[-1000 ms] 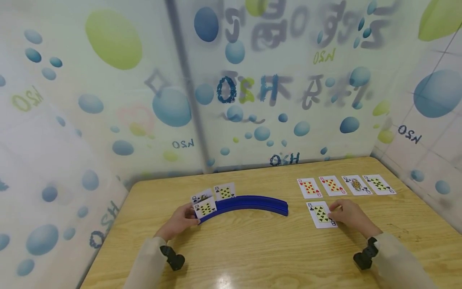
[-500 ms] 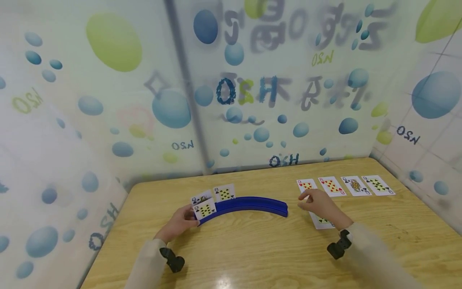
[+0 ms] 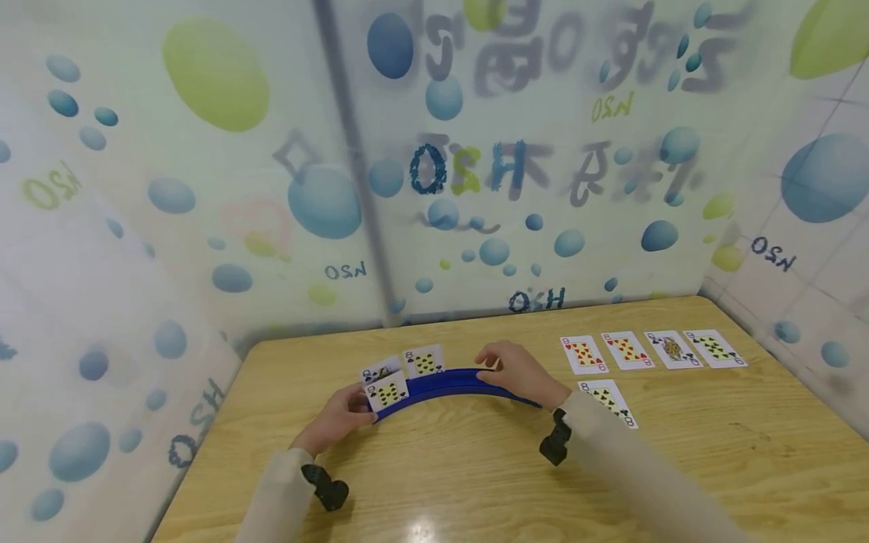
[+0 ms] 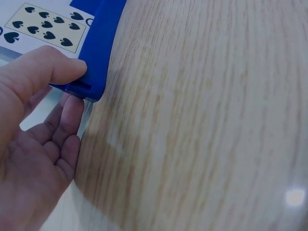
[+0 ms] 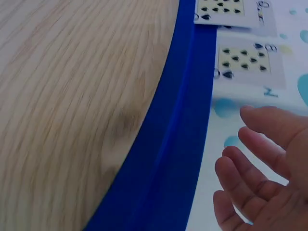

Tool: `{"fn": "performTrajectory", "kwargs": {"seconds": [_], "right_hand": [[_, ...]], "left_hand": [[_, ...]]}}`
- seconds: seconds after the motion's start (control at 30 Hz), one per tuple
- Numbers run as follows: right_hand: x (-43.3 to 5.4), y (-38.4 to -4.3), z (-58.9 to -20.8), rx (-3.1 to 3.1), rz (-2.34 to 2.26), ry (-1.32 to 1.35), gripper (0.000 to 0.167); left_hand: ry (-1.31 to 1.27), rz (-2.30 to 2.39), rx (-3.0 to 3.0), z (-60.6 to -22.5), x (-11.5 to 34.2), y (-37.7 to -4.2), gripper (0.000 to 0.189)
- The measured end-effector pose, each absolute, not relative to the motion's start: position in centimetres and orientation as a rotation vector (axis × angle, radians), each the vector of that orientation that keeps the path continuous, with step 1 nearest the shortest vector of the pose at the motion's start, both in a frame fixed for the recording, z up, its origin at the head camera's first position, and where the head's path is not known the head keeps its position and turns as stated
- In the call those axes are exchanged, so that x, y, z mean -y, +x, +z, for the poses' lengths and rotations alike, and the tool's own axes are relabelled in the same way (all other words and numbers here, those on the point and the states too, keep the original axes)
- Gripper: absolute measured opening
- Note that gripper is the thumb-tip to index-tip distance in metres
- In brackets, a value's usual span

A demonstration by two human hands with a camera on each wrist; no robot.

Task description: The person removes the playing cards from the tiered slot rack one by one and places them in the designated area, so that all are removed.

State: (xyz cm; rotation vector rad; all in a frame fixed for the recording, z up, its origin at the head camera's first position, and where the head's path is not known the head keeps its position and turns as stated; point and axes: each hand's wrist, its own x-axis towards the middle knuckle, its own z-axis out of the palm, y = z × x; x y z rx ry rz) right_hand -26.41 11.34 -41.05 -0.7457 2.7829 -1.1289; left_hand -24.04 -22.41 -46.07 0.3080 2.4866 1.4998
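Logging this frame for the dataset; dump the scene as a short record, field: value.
left hand: left hand grips left end of blue card holder
right hand: right hand holds nothing, fingers loosely curled, near holder's right part
cards in holder: nine of spades in front, queen partly hidden behind it, eight of spades beside them
loose cards: four-card row at right; single eight nearer the person, partly covered by right sleeve
surface: wood-grain table
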Motion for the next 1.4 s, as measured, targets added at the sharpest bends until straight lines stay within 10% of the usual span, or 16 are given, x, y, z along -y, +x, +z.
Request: {"fn": "performTrajectory", "kwargs": {"seconds": [1.4], "right_hand": [[-5.8,-29.1,-42.9,-2.739,-1.270,-0.601,0.007]], "left_hand": [[0.300,1.467,-2.497,-45.9,22.3,-24.2,0.049]]}}
